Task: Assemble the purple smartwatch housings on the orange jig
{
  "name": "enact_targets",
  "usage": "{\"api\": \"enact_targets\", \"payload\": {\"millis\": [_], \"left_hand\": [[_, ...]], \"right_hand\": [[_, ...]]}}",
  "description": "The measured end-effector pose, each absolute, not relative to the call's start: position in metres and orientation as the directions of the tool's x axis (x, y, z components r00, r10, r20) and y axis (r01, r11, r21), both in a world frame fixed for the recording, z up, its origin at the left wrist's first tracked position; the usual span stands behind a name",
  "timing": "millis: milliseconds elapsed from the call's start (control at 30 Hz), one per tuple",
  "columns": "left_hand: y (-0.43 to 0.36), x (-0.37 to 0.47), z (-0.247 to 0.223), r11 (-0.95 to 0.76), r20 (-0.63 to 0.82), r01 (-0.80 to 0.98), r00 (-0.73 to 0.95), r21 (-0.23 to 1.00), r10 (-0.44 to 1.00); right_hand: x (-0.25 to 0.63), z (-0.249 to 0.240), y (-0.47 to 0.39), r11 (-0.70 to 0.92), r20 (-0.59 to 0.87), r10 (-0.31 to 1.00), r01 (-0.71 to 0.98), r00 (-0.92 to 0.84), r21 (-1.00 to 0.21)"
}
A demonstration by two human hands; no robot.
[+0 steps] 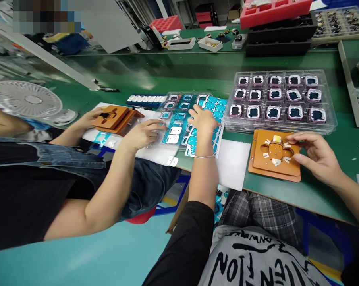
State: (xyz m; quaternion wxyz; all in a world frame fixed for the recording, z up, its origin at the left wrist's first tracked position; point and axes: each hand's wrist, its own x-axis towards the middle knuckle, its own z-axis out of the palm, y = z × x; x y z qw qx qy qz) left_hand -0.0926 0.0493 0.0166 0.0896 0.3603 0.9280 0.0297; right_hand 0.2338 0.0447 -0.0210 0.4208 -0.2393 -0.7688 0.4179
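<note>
My left hand reaches over the sheet of blue rounded stickers and the right side of a clear tray holding small square-framed parts. Its fingers are bent but apart, and I see nothing held in them. A thin bracelet circles that wrist. On the right, my right hand touches the right edge of an orange fixture plate, thumb and forefinger spread apart beside its cut-out. Seated in the fixture's middle is a brown piece with white tabs around it. What lies under my right palm is hidden.
A clear tray of square-framed parts stands behind the fixture. White foam sheet lies between my hands. At left, a co-worker's hand nears the sticker tray; the other holds an orange fixture. Red and black trays are stacked behind.
</note>
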Motion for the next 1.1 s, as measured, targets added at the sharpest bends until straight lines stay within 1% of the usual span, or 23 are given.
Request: {"api": "enact_targets", "payload": {"millis": [133,267,333,533,733,933,1100], "left_hand": [[0.051,-0.094,0.014,0.747,-0.139,0.654,-0.734,0.119,0.665],[0.049,-0.097,0.009,0.737,-0.1,0.671,-0.73,0.08,0.676],[0.049,-0.099,0.006,0.728,-0.106,0.682,-0.721,0.065,0.685],[0.053,-0.112,0.003,0.765,-0.16,0.641,-0.751,0.059,0.641],[0.059,-0.117,0.007,0.801,-0.284,0.594,-0.757,0.076,0.589],[0.056,-0.113,0.013,0.794,-0.291,0.601,-0.747,0.088,0.597],[0.056,-0.112,0.016,0.791,-0.326,0.604,-0.732,0.099,0.599]], "right_hand": [[0.234,-0.02,0.044,0.541,0.445,0.719,0.027,-0.534,-0.84],[0.235,-0.022,0.044,0.535,0.441,0.718,0.02,-0.538,-0.845],[0.235,-0.023,0.045,0.531,0.441,0.717,0.013,-0.54,-0.847],[0.234,-0.021,0.044,0.501,0.415,0.745,0.027,-0.522,-0.865],[0.231,-0.019,0.043,0.486,0.407,0.758,0.025,-0.51,-0.874],[0.232,-0.02,0.043,0.52,0.432,0.73,0.02,-0.53,-0.854],[0.233,-0.02,0.043,0.538,0.445,0.707,0.01,-0.549,-0.843]]}}
